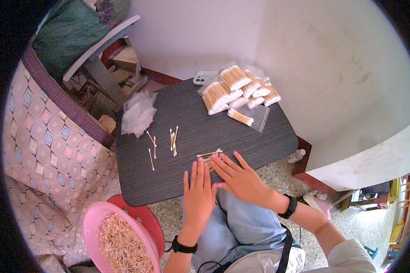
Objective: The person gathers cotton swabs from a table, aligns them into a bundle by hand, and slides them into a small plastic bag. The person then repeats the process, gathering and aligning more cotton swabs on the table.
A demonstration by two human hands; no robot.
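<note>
Both of my hands rest at the near edge of a dark table. My left hand (198,195) lies flat with straight fingers, and my right hand (241,179) slants in beside it, fingers also stretched out. Beneath and just beyond my fingertips is a small bunch of cotton swabs (209,154), partly hidden by the hands. Further left on the tabletop (164,179) lie one loose cluster of cotton swabs (174,142) and several scattered cotton swabs (151,159). Neither hand is wrapped around anything.
Filled bags of cotton swabs (234,78) are heaped at the far right, a partly filled bag (240,117) before them. Clear plastic bags (139,113) lie far left; a phone (198,79) sits at the back edge. A pink basin (90,227) of swabs stands on a red stool (154,226).
</note>
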